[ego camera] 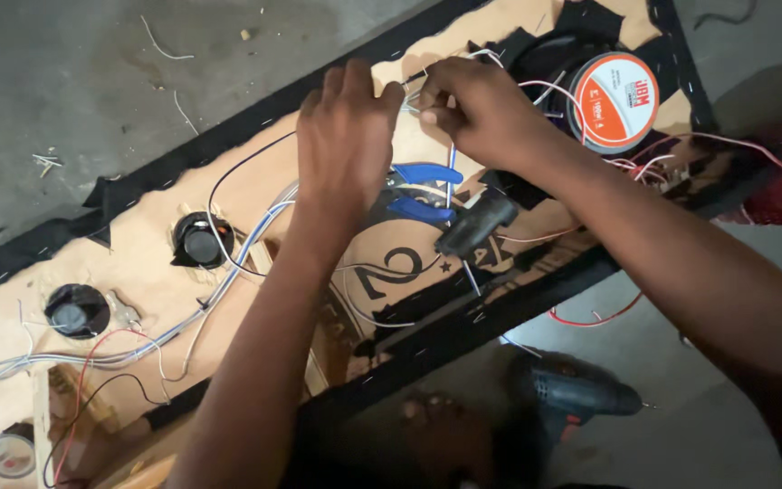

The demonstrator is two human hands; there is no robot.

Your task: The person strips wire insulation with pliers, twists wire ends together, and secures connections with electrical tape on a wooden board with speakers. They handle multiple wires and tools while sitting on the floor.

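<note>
A: Nearest the lens: a power drill (572,394) on the concrete floor (65,81).

B: And the hands?

A: Left hand (346,136) and right hand (472,109) meet over the wooden speaker panel (138,263), fingers pinched on thin white wires (409,95). Blue-handled pliers (423,190) lie just below; a large speaker (608,100) sits right.

A: State the camera position.
B: One head-worn camera, above the work, facing steeply down at the wooden panel (138,263) on the floor (65,81).
A: Range?
B: Close. The left hand (346,136) and right hand (477,109) sit upper centre; both forearms enter from the lower edge.
</note>
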